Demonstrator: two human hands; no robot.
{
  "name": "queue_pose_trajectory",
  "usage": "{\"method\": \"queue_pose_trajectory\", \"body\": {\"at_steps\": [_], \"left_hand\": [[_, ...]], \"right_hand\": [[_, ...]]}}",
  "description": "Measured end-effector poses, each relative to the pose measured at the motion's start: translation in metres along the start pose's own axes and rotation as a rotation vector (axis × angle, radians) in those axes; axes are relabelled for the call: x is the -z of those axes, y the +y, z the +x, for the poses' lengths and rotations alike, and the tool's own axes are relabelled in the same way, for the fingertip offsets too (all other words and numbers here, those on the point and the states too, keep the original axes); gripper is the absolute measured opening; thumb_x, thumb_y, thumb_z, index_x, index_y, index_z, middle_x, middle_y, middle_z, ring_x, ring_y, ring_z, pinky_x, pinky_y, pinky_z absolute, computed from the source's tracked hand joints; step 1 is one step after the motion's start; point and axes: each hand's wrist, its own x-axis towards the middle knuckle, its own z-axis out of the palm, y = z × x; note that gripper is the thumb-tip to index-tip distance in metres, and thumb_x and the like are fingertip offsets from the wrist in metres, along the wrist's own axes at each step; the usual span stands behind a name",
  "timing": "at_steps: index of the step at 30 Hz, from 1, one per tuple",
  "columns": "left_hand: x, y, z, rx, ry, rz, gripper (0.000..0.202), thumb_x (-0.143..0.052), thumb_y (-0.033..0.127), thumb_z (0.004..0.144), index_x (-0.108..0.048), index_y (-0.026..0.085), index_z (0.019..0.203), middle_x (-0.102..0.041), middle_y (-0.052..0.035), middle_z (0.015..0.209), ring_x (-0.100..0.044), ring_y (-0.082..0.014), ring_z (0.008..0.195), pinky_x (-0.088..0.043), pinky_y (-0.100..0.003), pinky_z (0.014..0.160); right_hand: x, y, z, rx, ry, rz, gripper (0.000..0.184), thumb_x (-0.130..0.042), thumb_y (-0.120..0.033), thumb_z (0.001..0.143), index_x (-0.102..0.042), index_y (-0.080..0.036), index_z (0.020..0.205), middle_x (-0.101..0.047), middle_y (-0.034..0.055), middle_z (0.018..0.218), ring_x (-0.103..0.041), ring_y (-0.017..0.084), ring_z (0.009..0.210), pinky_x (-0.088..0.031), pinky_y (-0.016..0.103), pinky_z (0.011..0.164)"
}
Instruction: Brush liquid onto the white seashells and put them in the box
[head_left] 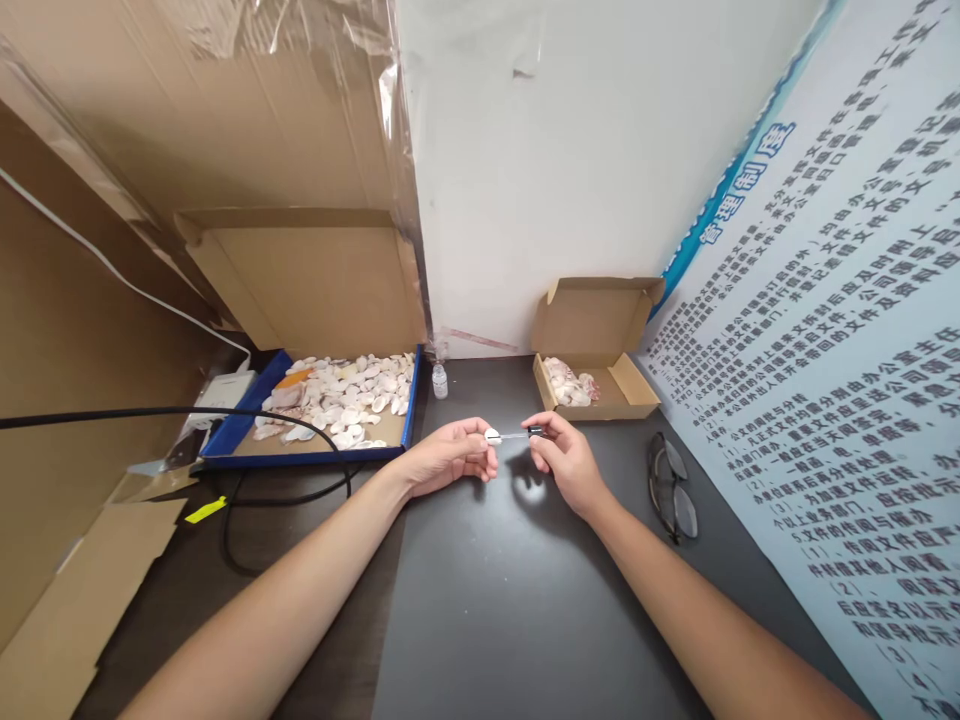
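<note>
My left hand [450, 456] is closed, pinching a small white shell [493, 436] between thumb and fingers above the dark table [487, 600]. My right hand [564, 458] is closed on a thin brush with a black cap [534, 431]; its clear tip reaches to the shell. A small clear bottle [439, 381] stands just behind the hands. A blue tray [240, 425] to the left holds several pale shells [345, 395]. A small open cardboard box [600, 350] to the right holds a few more shells [568, 383].
Folded glasses [673, 490] lie right of my right hand. A printed poster [840, 330] leans along the right side. Cardboard sheets [225, 120] line the back and left. A black cable [247, 480] loops past the tray, near a white power adapter [221, 392].
</note>
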Motion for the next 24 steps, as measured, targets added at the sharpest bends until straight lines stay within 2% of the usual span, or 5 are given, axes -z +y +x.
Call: {"method": "queue_pose_trajectory", "body": {"at_steps": [8,12,15,19,24], "left_hand": [[0.0005,-0.0023,0.0008,-0.004,0.028,-0.009,0.029,-0.077,0.029,0.079,-0.056,0.014,0.093,-0.062,-0.0004,0.07,-0.059,-0.0091,0.061,-0.048,-0.022,0.061],[-0.0014,-0.0017,0.0005,-0.022,0.052,-0.012,0.028,-0.079,0.025,0.076,-0.058,0.014,0.092,-0.059,0.0009,0.07,-0.058,-0.0084,0.063,-0.048,-0.021,0.061],[-0.0027,-0.0011,0.0004,-0.027,0.08,-0.015,0.03,-0.08,0.026,0.074,-0.058,0.014,0.091,-0.061,-0.0011,0.077,-0.063,-0.0109,0.07,-0.05,-0.023,0.064],[-0.002,-0.0018,0.0008,-0.013,0.06,-0.031,0.036,-0.084,0.03,0.07,-0.057,0.013,0.089,-0.066,-0.0082,0.101,-0.07,-0.0165,0.08,-0.053,-0.027,0.068],[0.0013,-0.0044,0.0008,-0.014,0.037,-0.014,0.037,-0.083,0.03,0.071,-0.056,0.014,0.091,-0.068,-0.0088,0.099,-0.068,-0.0135,0.072,-0.053,-0.027,0.066]], "right_hand": [[0.0016,0.005,0.0008,0.013,0.026,-0.017,0.03,-0.057,-0.039,0.072,-0.057,-0.016,0.091,-0.042,-0.0069,0.053,-0.037,0.009,0.047,-0.03,0.023,0.049],[0.0015,0.0047,0.0015,0.016,0.052,-0.036,0.029,-0.055,-0.039,0.073,-0.056,-0.016,0.09,-0.041,-0.0069,0.052,-0.037,0.009,0.046,-0.03,0.023,0.048],[0.0011,0.0034,0.0009,0.02,0.035,-0.041,0.029,-0.055,-0.04,0.072,-0.057,-0.016,0.089,-0.042,-0.0066,0.051,-0.037,0.009,0.046,-0.03,0.024,0.048],[0.0007,0.0034,0.0004,0.014,0.036,-0.052,0.029,-0.059,-0.039,0.071,-0.058,-0.017,0.089,-0.042,-0.0064,0.05,-0.036,0.009,0.044,-0.029,0.023,0.046],[0.0003,0.0046,0.0002,0.007,0.026,-0.054,0.031,-0.06,-0.04,0.071,-0.059,-0.016,0.09,-0.042,-0.006,0.05,-0.037,0.01,0.046,-0.03,0.024,0.047]]}}
